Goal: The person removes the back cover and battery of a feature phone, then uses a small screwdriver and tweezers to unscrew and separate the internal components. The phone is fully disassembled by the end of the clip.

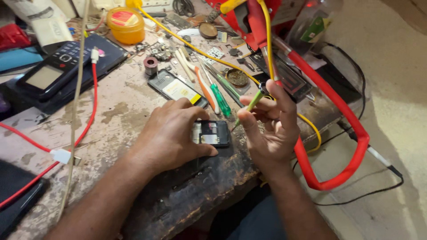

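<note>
The person works on a small opened phone (211,133) that lies back-side up near the front edge of the worn workbench (120,111), close to the middle of the view. The left hand (171,133) rests on the phone from its left side, the fingers curled over the top and the thumb pressed along its near edge, so the fingers are clamped on the phone body and keep it flat on the bench. The right hand (269,129) is raised just to the right of the phone, its fingers closed together around a thin green tool (250,105), which is held like a pen; the tip points down and left toward the phone's far right corner and seems to be just above it, though whether it touches cannot be told. A yellow cable (195,49) and a thick red hose (342,120) run behind this hand. Farther on the bench lie 1 more opened phone (175,87), several screwdrivers (219,100), a yellow tin (126,24) and, at far left, a dark keypad phone (58,71). The step in hand looks like work on the exposed inside of the phone with the tool tip. The next move would call for a steady left hand and a small, exact lowering of the tip onto the right spot
</note>
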